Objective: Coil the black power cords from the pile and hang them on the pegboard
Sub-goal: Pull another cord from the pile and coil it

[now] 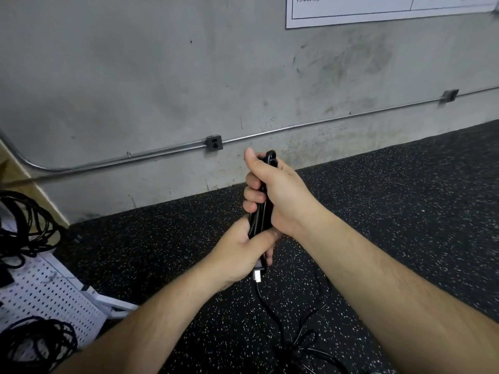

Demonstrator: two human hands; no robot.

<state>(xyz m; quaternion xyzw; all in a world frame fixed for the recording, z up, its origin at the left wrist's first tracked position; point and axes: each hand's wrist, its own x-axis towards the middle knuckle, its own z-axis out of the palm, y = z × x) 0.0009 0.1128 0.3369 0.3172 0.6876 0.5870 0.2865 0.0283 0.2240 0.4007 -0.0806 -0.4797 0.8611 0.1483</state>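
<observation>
A narrow bundle of folded black power cord [259, 211] stands upright between both hands. My right hand [272, 195] grips its upper part, fingers wrapped round it and thumb pointing up. My left hand [240, 255] grips the lower end, thumb across the cord. A silver plug [258, 276] sticks out below the left hand, and the loose tail of cord [286, 338] runs down to the floor. The white pegboard [46, 295] leans at the lower left with black coils hung on it [24, 225].
Black speckled rubber floor [378, 211] lies ahead, ending at a grey concrete wall [162, 76] with a metal conduit and an outlet box [214, 143]. A dark cord coil [35, 344] hangs low on the pegboard. A white poster [378, 9] is high on the wall.
</observation>
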